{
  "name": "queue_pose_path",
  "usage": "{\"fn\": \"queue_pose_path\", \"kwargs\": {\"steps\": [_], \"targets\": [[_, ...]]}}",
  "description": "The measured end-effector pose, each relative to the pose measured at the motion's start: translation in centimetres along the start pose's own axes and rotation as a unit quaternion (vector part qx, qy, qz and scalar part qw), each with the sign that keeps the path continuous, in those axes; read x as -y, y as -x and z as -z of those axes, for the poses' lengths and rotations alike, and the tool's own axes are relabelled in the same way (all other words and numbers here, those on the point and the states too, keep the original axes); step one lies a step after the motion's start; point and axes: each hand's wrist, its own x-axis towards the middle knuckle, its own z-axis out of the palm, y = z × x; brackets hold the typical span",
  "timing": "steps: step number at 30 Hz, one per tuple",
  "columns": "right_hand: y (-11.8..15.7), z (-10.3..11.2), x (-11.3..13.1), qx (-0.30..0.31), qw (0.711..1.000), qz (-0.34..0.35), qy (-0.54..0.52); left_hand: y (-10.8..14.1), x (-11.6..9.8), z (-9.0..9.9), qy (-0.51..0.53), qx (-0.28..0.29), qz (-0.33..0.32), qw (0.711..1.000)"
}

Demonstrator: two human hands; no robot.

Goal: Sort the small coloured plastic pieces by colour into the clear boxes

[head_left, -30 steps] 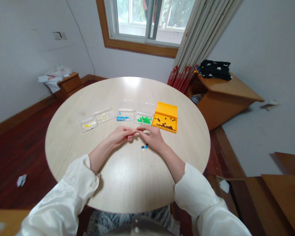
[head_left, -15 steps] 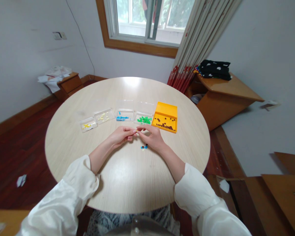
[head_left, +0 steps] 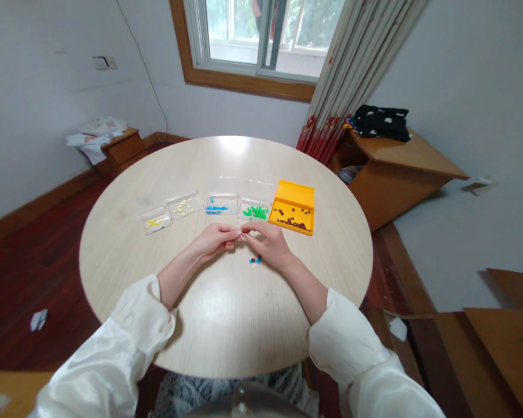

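Observation:
Over the middle of the table, my left hand [head_left: 218,241] and my right hand [head_left: 268,241] meet at the fingertips. Both are closed in a pinch, and whatever sits between them is too small and covered to name. Just below my right hand lies a little group of blue, brown and pale pieces [head_left: 255,260] on the tabletop. Beyond the hands stand a clear box of blue pieces [head_left: 221,212], a clear box of green pieces [head_left: 255,217] and an open orange case [head_left: 293,191] with brown pieces.
Farther left on the round table [head_left: 126,273] are a clear box of pale yellow pieces [head_left: 185,215] and a clear box of yellow pieces [head_left: 156,229]. A wooden cabinet [head_left: 401,168] with black cloth [head_left: 383,123] stands right of the table, near the curtain [head_left: 344,64].
Both hands stay almost where they were, fingertips still together. A yellowish speck seen between them earlier is now hidden. The boxes and loose pieces have not moved.

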Motion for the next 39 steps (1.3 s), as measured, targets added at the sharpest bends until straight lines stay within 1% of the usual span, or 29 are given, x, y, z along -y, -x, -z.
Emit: {"fn": "queue_pose_path", "kwargs": {"steps": [6,9,12,14,16,18,19,20,22,23,25,28,30,34,39], "targets": [[0.1,-0.4,-0.6,0.001,1.0,0.008,0.019,0.0,-0.1,0.0,-0.018,-0.018,-0.005,1.0],[0.2,-0.6,-0.7,-0.008,1.0,0.015,0.012,-0.1,0.0,-0.1,-0.019,-0.033,-0.01,0.999],[0.2,-0.6,-0.7,-0.009,1.0,0.007,0.0,-0.2,-0.1,0.0,-0.023,-0.04,-0.016,0.999],[0.2,-0.5,-0.7,-0.01,1.0,-0.003,-0.009,-0.2,-0.5,0.3,-0.041,-0.065,-0.04,0.996],[0.2,-0.4,-0.7,-0.013,1.0,-0.012,-0.013,0.0,-1.3,1.1,-0.077,-0.12,-0.085,0.986],[0.2,-0.3,-0.7,-0.018,1.0,-0.019,-0.013,0.3,-2.4,2.4,-0.117,-0.192,-0.135,0.965],[0.2,-0.3,-0.7,-0.021,0.999,-0.021,-0.012,0.5,-3.0,3.2,-0.132,-0.226,-0.153,0.953],[0.2,-0.2,-0.7,-0.024,0.999,-0.022,-0.011,0.9,-3.7,4.1,-0.151,-0.271,-0.165,0.936],[0.2,-0.1,-0.6,-0.031,0.999,-0.02,-0.009,1.7,-4.8,6.2,-0.203,-0.374,-0.179,0.887],[0.2,-0.1,-0.6,-0.036,0.999,-0.018,-0.008,2.2,-5.2,7.3,-0.235,-0.415,-0.179,0.86],[0.2,0.0,-0.5,-0.046,0.999,-0.014,-0.005,3.1,-5.7,9.5,-0.286,-0.476,-0.162,0.816],[0.1,-0.1,-0.6,-0.053,0.999,-0.005,-0.001,4.1,-5.4,12.0,-0.337,-0.509,-0.111,0.784],[0.1,-0.1,-0.6,-0.055,0.999,0.002,0.002,4.4,-5.0,13.0,-0.372,-0.513,-0.074,0.77],[0.0,0.0,-0.5,-0.058,0.998,-0.001,0.011,4.4,-4.6,13.6,-0.414,-0.516,-0.057,0.748],[-0.1,0.1,-0.4,-0.076,0.997,0.0,0.022,4.3,-4.5,13.9,-0.439,-0.497,-0.037,0.747]]}}
